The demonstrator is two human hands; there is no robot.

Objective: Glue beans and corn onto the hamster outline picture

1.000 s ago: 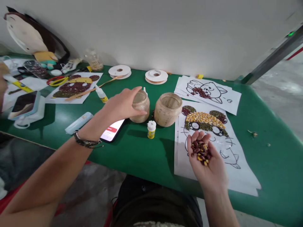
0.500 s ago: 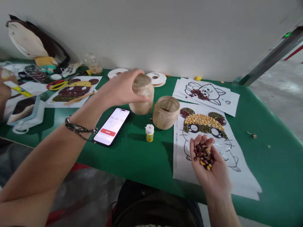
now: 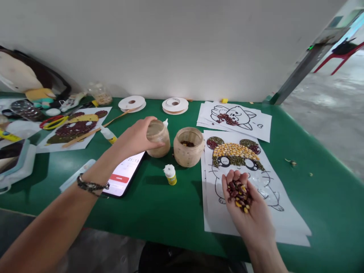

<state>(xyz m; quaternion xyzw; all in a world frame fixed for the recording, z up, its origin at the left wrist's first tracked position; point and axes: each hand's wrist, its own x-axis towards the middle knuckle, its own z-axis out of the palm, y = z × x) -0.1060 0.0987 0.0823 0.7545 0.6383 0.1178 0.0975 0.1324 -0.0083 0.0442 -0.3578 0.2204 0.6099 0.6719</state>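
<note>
My left hand (image 3: 140, 134) is wrapped round the rim of a tan open jar (image 3: 159, 144), which stands upright, or nearly so, left of a second tan jar (image 3: 188, 149) with some beans at its bottom. My right hand (image 3: 253, 216) lies palm up and cupped, holding a small heap of red beans and yellow corn kernels (image 3: 240, 195). Beneath it is a paper with a hamster drawing (image 3: 227, 180), partly covered in corn and green and red beans. A small white-capped glue bottle (image 3: 170, 175) stands in front of the jars.
A phone (image 3: 125, 178) showing a timer lies partly under my left forearm. Two ribbon spools (image 3: 132, 102) sit by the wall. A fox-like drawing (image 3: 239, 117) with red beans lies at the back right. To the left are a bean picture (image 3: 75, 131) and scissors (image 3: 54, 122).
My left hand has brought the jar down beside the second jar. My right hand keeps the beans and corn cupped over the drawing. The camera view has shifted.
</note>
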